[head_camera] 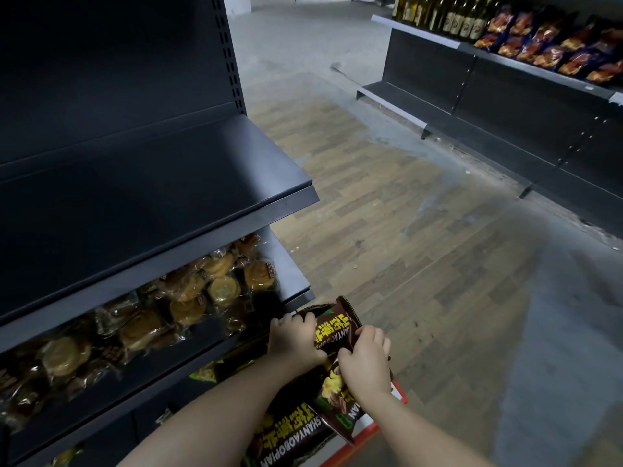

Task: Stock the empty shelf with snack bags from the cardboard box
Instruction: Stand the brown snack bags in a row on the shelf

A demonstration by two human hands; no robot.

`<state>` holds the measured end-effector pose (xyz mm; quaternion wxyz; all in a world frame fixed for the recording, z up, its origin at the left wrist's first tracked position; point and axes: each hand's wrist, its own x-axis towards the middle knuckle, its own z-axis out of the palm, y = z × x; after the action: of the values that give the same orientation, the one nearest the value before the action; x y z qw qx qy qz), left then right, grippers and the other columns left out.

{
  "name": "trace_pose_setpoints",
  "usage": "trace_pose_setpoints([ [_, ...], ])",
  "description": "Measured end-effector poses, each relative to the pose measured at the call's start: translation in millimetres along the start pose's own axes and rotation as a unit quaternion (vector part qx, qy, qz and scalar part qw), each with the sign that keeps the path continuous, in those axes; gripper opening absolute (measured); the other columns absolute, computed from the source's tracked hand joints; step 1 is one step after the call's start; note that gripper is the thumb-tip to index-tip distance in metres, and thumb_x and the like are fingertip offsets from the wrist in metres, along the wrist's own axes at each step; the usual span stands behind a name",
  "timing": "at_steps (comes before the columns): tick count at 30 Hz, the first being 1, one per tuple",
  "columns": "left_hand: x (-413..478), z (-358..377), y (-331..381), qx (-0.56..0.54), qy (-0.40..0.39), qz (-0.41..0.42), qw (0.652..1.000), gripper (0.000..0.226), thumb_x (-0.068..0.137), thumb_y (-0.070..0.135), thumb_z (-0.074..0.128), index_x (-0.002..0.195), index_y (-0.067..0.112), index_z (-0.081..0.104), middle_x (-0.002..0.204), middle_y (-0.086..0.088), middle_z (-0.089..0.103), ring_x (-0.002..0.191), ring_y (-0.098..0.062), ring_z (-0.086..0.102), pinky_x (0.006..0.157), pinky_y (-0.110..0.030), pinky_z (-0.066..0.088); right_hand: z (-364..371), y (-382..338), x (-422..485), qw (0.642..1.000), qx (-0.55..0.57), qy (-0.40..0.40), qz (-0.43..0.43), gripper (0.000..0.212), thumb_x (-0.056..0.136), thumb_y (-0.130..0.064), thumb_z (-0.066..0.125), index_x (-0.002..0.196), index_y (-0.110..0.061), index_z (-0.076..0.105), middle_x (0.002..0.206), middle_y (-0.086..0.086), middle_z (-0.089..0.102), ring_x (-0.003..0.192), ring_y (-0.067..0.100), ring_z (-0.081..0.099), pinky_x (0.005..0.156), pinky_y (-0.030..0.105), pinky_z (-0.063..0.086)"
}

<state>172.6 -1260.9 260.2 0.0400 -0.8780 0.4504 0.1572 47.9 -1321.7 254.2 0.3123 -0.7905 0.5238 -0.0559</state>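
Low in the head view, both hands grip dark brown snack bags with yellow lettering. My left hand point(293, 338) holds the upper bag point(335, 326) by its left side. My right hand point(365, 362) grips the same bundle from the right, over a second bag point(332, 396). More bags of this kind point(286, 433) lie below in the cardboard box point(367, 434), whose red and white edge shows under my right forearm. The empty dark shelf point(161, 183) sits up and to the left of my hands.
The shelf beneath the empty one holds several wrapped round pastries point(188, 298). Across the aisle a shelving unit point(505, 82) carries bottles point(448, 11) and red-and-blue snack bags point(556, 45). Wood-pattern and grey floor point(404, 214) lies between the two units.
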Motion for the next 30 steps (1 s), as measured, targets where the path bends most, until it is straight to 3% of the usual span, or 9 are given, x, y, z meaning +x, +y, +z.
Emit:
trace_pose_setpoints([
  [6,-14,-8,-23,-0.069,0.090,0.061,0.992,0.050,0.064,0.056,0.049,0.103,0.024,0.052,0.095,0.005,0.060,0.092,-0.018,0.054,0.076,-0.031,0.037,-5,0,-5,0.996,-0.008,0.018,-0.089,0.031,0.083,-0.015,0.055,0.112,-0.016,0.043,0.117,-0.002,0.045,0.110,0.014,0.034,0.091,0.026,0.044],
  [8,-20,-11,-32,-0.130,0.101,0.039,0.986,0.047,0.061,0.055,0.051,0.099,0.026,0.053,0.089,0.007,0.060,0.084,-0.017,0.057,0.069,-0.028,0.041,-4,-1,-6,0.993,-0.008,0.010,-0.115,0.027,0.085,-0.013,0.053,0.110,-0.017,0.044,0.117,-0.002,0.046,0.108,0.012,0.034,0.092,0.025,0.042],
  [12,-35,-6,-59,-0.200,0.080,0.011,0.976,0.045,0.062,0.060,0.042,0.097,0.032,0.046,0.087,0.013,0.053,0.086,-0.011,0.055,0.072,-0.030,0.045,3,-2,-7,0.990,0.015,-0.007,-0.140,0.033,0.089,-0.015,0.054,0.119,-0.013,0.043,0.129,0.003,0.039,0.115,0.012,0.030,0.101,0.024,0.034],
  [15,-46,-1,-76,-0.199,0.002,-0.007,0.980,0.051,0.067,0.070,0.044,0.100,0.032,0.044,0.097,0.011,0.058,0.097,-0.016,0.056,0.078,-0.032,0.040,11,-4,-13,0.994,0.017,-0.008,-0.103,0.066,0.090,-0.034,0.063,0.140,-0.007,0.030,0.142,0.008,0.026,0.132,0.022,0.025,0.108,0.031,0.032],
  [17,-50,4,-79,-0.164,-0.070,-0.014,0.984,0.068,0.072,0.075,0.046,0.122,0.028,0.040,0.124,0.006,0.056,0.118,-0.022,0.050,0.096,-0.038,0.035,16,-8,-18,0.999,0.030,-0.001,-0.031,0.086,0.084,-0.044,0.068,0.146,-0.008,0.020,0.146,0.012,0.020,0.136,0.028,0.022,0.108,0.037,0.035],
  [20,-52,7,-72,-0.166,-0.106,-0.037,0.980,0.089,0.079,0.077,0.036,0.146,0.022,0.017,0.149,0.002,0.037,0.135,-0.024,0.036,0.111,-0.045,0.024,22,-14,-22,0.997,0.046,-0.019,0.061,0.100,0.080,-0.056,0.067,0.149,-0.012,0.011,0.150,0.013,0.022,0.137,0.031,0.029,0.097,0.040,0.046],
  [24,-47,6,-54,-0.189,-0.108,-0.080,0.973,0.092,0.079,0.074,0.041,0.148,0.028,0.003,0.152,-0.001,0.032,0.135,-0.024,0.038,0.109,-0.045,0.031,27,-12,-22,0.991,0.058,-0.070,0.101,0.105,0.080,-0.059,0.065,0.151,-0.012,0.004,0.153,0.012,0.029,0.140,0.029,0.031,0.101,0.043,0.043],
  [27,-46,12,-42,-0.228,-0.094,-0.115,0.962,0.091,0.080,0.055,0.059,0.146,0.025,0.004,0.145,-0.002,0.039,0.127,-0.023,0.046,0.099,-0.039,0.043,26,-7,-16,0.983,0.098,-0.118,0.105,0.106,0.083,-0.051,0.067,0.152,-0.011,-0.002,0.159,0.011,0.018,0.143,0.033,0.026,0.107,0.046,0.037],
  [30,-47,16,-36,-0.236,-0.098,-0.117,0.960,0.094,0.080,0.045,0.063,0.146,0.026,-0.001,0.144,-0.001,0.039,0.125,-0.023,0.048,0.096,-0.037,0.044,20,1,-7,0.969,0.148,-0.168,0.107,0.107,0.084,-0.040,0.070,0.152,-0.008,-0.006,0.160,0.015,0.012,0.141,0.035,0.030,0.105,0.041,0.038],
])
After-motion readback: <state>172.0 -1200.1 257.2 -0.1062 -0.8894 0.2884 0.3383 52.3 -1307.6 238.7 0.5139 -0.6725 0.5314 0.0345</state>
